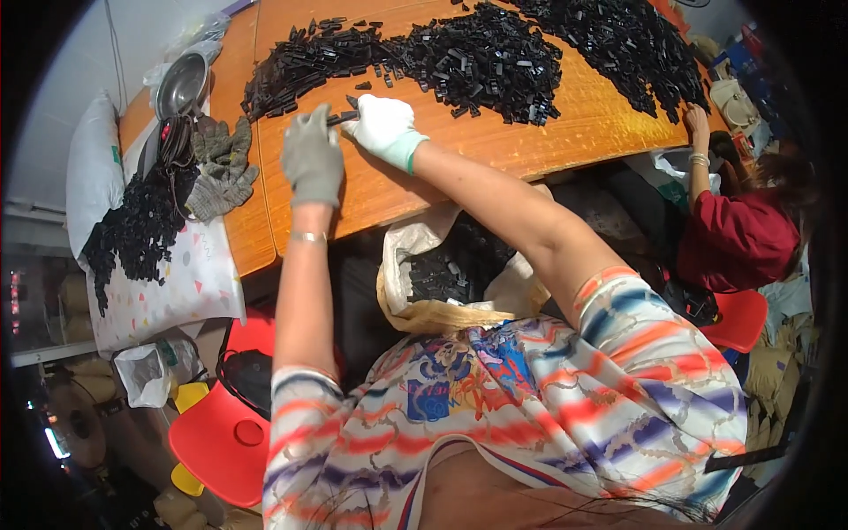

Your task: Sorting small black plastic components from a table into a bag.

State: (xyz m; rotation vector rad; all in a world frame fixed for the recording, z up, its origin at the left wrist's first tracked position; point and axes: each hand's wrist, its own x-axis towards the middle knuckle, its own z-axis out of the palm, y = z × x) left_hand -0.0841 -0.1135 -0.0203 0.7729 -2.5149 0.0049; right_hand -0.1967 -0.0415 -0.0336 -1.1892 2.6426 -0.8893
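Note:
My left hand [314, 161], in a grey glove, is closed on one end of a small black plastic piece [341, 117]. My right hand [386, 129], in a white glove with a pale green cuff, pinches the other end. Both hands are just above the near left part of the orange wooden table [380, 190]. Beyond them lie a pile of slim black pieces [314, 66] and a larger heap of black pieces [486, 62]. An open woven sack [395, 296] with black pieces inside sits at my lap, below the table edge.
At the right, a person in a red top [738, 237] reaches to another black heap [618, 53]. On the left are a metal bowl [183, 84], spare knitted gloves [221, 163], dark scraps [137, 225] and a white bag [95, 155]. A red stool [221, 446] stands lower left.

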